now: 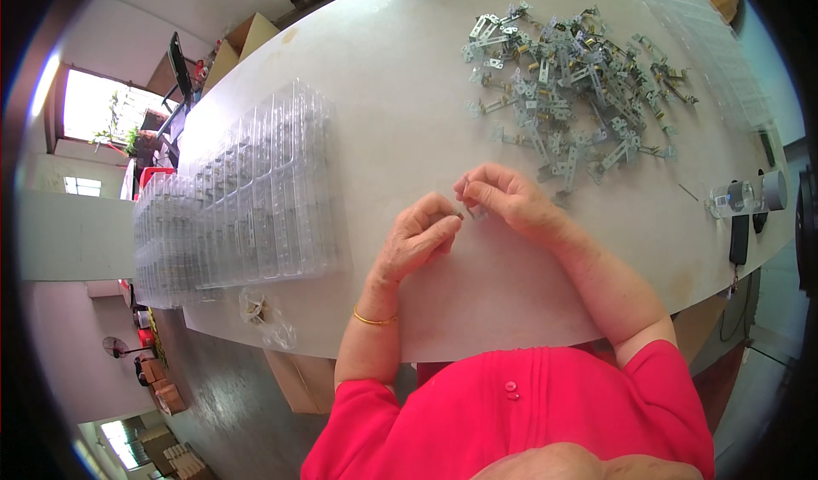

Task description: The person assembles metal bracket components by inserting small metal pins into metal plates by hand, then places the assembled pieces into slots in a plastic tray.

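My left hand [421, 234] and my right hand [509, 197] are close together over the table's near middle, fingertips almost meeting. The right one pinches a small metal bracket [478, 213], which hangs just below its fingers. My left hand is closed too, thumb against forefinger, with a tiny dark bit showing at the tips; its kind is too small to tell. Beyond my right hand spreads a loose heap of small metal brackets [588, 79], some with brass-coloured parts. To the left stand stacked clear plastic trays [290, 164], with small metal parts visible in their compartments.
A pale table [383, 71] with a curved edge carries everything. More clear trays [707, 45] lie at the far right. Near the right edge are a clear bottle [737, 199] and a black case [739, 240]. A plastic bag [271, 316] lies at the near left edge.
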Demonstrator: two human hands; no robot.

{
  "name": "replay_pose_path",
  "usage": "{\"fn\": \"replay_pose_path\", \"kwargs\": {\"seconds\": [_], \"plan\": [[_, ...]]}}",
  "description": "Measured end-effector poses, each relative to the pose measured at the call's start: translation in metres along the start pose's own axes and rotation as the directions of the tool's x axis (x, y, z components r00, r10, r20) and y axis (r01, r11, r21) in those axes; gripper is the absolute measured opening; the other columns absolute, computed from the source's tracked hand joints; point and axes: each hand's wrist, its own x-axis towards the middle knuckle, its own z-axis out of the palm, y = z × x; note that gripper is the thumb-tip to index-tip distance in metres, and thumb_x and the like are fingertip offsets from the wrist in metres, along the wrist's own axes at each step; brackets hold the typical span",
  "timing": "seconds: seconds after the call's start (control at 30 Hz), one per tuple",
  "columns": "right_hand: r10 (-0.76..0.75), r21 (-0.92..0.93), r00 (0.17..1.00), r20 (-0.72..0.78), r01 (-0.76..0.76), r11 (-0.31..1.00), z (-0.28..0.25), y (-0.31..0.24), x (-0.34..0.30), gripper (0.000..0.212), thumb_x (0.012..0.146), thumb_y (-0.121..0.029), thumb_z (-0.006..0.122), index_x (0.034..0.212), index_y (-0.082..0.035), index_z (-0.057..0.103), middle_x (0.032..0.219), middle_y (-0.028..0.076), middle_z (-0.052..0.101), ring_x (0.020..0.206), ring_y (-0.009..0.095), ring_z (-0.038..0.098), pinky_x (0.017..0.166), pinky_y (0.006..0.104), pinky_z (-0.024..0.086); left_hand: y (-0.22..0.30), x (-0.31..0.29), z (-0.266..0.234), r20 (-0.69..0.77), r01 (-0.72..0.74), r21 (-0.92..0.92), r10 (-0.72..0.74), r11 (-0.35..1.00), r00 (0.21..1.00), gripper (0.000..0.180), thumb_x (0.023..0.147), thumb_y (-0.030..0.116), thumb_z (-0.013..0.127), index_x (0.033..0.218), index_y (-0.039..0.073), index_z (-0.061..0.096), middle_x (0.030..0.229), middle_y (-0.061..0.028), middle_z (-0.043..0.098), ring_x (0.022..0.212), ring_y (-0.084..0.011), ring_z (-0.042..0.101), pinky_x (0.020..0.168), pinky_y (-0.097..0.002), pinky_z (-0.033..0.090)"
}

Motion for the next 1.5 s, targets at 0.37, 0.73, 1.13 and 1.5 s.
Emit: {"fn": "replay_pose_path", "kwargs": {"seconds": [0.37,0.73,1.13,1.5], "plan": [[-0.386,-0.207,0.922,0.032,0.384,0.9,0.006,0.001,-0.004,0.006,0.099,-0.009,0.061,0.101,-0.003,0.062,0.111,0.004,0.064,0.103,0.014,0.059,0.091,0.0293,0.048,0.006,0.003,-0.007,-0.141,0.063,-0.202,-0.093,0.977,0.986,0.022,0.099,0.025,0.06,0.094,0.004,0.061,0.06,-0.0029,0.058,0.042,-0.0051,0.039,0.039,-0.0209,0.028],[-0.243,0.052,0.967,-0.08,0.247,0.968,0.009,0.003,-0.002,0.009,0.1,-0.011,0.061,0.102,-0.003,0.063,0.1,0.003,0.065,0.094,0.011,0.062,0.087,0.0277,0.051,-0.019,0.011,-0.02,0.063,0.013,-0.601,0.031,0.799,0.997,0.05,0.107,0.04,0.039,0.12,-0.005,0.056,0.092,-0.0216,0.068,0.056,-0.0255,0.064,0.05,-0.0321,0.051],[-0.053,0.288,0.99,-0.131,0.089,0.953,0.011,0.009,0.0,0.014,0.102,-0.017,0.059,0.104,-0.004,0.063,0.097,0.001,0.064,0.093,0.01,0.062,0.089,0.029,0.053,-0.022,0.015,-0.004,-0.173,-0.357,-0.286,0.318,0.889,0.932,0.042,0.106,0.023,0.047,0.141,0.0,0.048,0.137,-0.0178,0.057,0.129,-0.0283,0.054,0.106,-0.0452,0.046],[-0.156,-0.094,0.973,-0.168,0.141,0.985,0.023,0.006,-0.008,0.012,0.101,-0.019,0.062,0.104,-0.008,0.065,0.073,-0.004,0.057,0.066,0.003,0.052,0.058,0.0206,0.044,-0.017,0.009,-0.005,-0.24,-0.308,-0.258,0.248,0.916,0.939,0.034,0.108,0.029,0.044,0.109,0.0,0.062,0.088,-0.0062,0.066,0.085,-0.0175,0.065,0.09,-0.0366,0.053]]}}
